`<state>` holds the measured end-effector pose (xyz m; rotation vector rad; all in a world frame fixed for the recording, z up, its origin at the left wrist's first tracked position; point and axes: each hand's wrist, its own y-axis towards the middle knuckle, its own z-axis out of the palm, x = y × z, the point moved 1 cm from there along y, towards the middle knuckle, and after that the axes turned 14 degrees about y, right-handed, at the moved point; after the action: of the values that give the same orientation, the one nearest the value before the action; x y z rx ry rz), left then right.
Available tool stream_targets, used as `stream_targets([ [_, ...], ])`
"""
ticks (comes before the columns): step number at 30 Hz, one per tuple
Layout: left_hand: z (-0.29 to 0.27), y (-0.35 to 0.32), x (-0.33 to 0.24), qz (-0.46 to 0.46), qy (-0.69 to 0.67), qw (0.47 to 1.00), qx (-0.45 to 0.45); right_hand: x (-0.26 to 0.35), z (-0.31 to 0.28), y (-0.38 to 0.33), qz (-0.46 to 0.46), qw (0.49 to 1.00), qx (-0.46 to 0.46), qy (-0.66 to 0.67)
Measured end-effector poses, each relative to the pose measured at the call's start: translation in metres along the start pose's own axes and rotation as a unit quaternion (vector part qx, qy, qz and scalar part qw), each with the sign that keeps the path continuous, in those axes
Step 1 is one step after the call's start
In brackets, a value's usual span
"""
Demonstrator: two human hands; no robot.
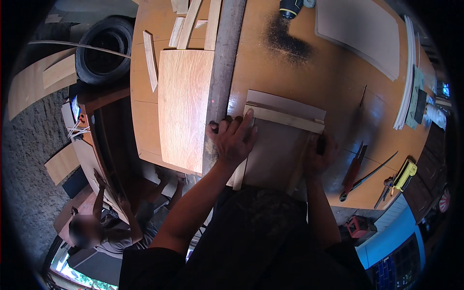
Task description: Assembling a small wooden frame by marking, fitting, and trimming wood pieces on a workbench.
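Note:
A frame of pale wooden strips (pixel 285 119) lies in front of me on the table, around a brownish-grey sheet (pixel 273 152) whose far edge sticks out beyond the top strip. My left hand (pixel 233 141) grips the frame's far left corner, index fingertip pressed on the strip's end and thumb along the inner side. Its other fingers bend beside a long metal bar (pixel 224 67). At the far right corner, my right hand (pixel 320 155) is closed about the right side strip; shadow hides part of its fingers.
A wood-grain board (pixel 186 108) and loose strips (pixel 189 24) lie left. Sawdust (pixel 290 46) is by a power tool (pixel 290 8). Right are a handsaw (pixel 355 169), a yellow tool (pixel 404 175) and a large sheet (pixel 360 34). A person (pixel 116 237) handles a cabinet lower left.

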<state>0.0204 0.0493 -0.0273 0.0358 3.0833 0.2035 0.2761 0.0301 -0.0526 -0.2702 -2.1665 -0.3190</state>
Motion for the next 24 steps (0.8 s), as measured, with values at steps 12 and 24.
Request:
stream_targets([
  [12,-0.0015,0.0032,0.0003,0.007,0.007,1.000,-0.005,0.0015,0.0001,0.0022,-0.019,1.000,-0.011,-0.003],
  [24,0.0042,0.0023,0.0020,0.031,0.014,0.999,-0.034,0.0088,0.0020,0.0028,-0.017,0.998,-0.030,-0.045],
])
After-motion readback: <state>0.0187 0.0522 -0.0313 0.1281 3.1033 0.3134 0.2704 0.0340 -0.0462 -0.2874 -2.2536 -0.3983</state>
